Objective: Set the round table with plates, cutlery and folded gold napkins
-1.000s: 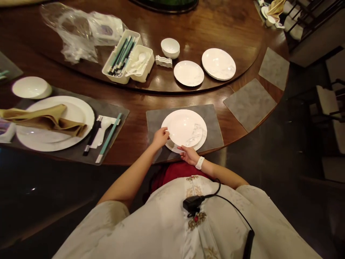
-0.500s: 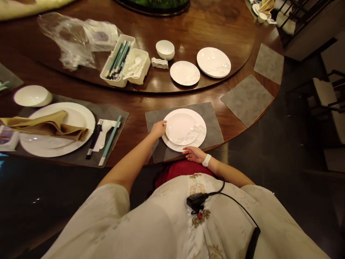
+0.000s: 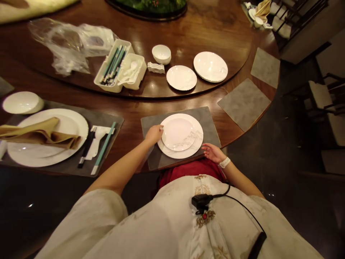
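Note:
A small white plate (image 3: pixel 178 135) with a grey landscape print lies on a larger white plate (image 3: pixel 168 153), left of its middle. Both rest on a grey placemat (image 3: pixel 210 126) at the table's near edge. My left hand (image 3: pixel 154 134) pinches the small plate's left rim, with the thumb on top and the other fingers mostly hidden. Over the placemat's front right corner is my right hand (image 3: pixel 214 153), apart from the plates. Its fingers are loosely spread and hold nothing.
On the raised turntable stand a chopstick box (image 3: pixel 101 86), a spoon box (image 3: pixel 138 81), bowls (image 3: pixel 161 54), white rests (image 3: pixel 156 67), more plates (image 3: pixel 181 77) and plastic bags (image 3: pixel 67 46). A set place with a napkin (image 3: pixel 51 133) and chopsticks (image 3: pixel 104 147) lies to the left.
My right hand has moved right, away from the large plate's front rim. My left hand stays at the small plate's left rim. The whole view has shifted slightly.

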A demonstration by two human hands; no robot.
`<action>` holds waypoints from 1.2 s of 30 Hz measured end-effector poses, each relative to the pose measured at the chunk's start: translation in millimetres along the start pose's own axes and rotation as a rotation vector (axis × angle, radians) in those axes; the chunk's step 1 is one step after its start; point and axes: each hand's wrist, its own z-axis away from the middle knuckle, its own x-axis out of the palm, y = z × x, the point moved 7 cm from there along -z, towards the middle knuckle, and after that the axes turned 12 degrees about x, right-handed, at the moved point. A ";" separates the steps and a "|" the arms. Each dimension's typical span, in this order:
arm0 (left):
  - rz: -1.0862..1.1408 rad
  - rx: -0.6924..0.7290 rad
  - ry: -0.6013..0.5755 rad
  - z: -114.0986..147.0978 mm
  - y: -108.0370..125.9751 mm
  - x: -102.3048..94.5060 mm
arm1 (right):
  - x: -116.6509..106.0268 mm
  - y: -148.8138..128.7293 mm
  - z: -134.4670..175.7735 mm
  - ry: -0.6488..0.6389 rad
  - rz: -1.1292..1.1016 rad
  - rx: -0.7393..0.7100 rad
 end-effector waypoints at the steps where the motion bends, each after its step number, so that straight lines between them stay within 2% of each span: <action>1: -0.015 0.021 -0.014 2.3 -1.6 -5.7 | -8.2 -13.2 2.7 0.003 0.011 -0.025; 3: -0.009 0.079 -0.033 5.2 -6.8 -19.7 | -25.2 -49.2 6.9 0.010 0.047 -0.080; 5: 0.049 0.075 -0.024 0.7 -15.6 -35.0 | -40.6 -98.7 8.6 0.015 0.094 -0.132; 7: 0.142 -0.017 0.037 -16.6 -21.0 -48.0 | -52.6 -162.9 6.7 0.024 0.143 -0.197; 9: 0.319 -0.149 0.154 -47.1 -12.7 -52.7 | -59.4 -239.1 -0.6 0.050 0.201 -0.288; 13: 0.723 -0.435 0.386 -133.5 40.8 -28.2 | -52.5 -390.0 -44.3 0.190 0.332 -0.425; 15: 0.798 -0.573 0.509 -177.1 63.3 -14.0 | -40.8 -445.4 -80.4 0.261 0.375 -0.439; 17: 0.804 -0.705 0.618 -209.0 72.5 -3.1 | -30.6 -482.1 -118.1 0.304 0.405 -0.429; 19: 0.787 -0.803 0.708 -224.6 72.6 4.7 | -26.1 -501.8 -150.8 0.314 0.433 -0.399; 21: 0.775 -0.863 0.787 -226.0 70.7 10.2 | -27.2 -509.1 -174.2 0.289 0.457 -0.365; 25: 0.762 -0.937 0.923 -209.2 79.1 15.8 | -40.2 -507.0 -187.4 0.235 0.464 -0.375; 28: 0.800 -0.966 1.020 -191.8 99.0 17.6 | -53.4 -501.3 -176.2 0.200 0.416 -0.448; 31: 0.855 -0.951 1.083 -164.7 127.1 24.4 | -65.1 -492.0 -155.6 0.025 0.269 -0.506; 34: 1.013 -0.882 1.136 -125.5 160.3 49.1 | -93.4 -477.0 -127.3 -0.117 0.122 -0.509; 36: 1.156 -0.822 1.162 -96.6 184.2 76.9 | -130.0 -463.3 -105.6 -0.125 0.069 -0.498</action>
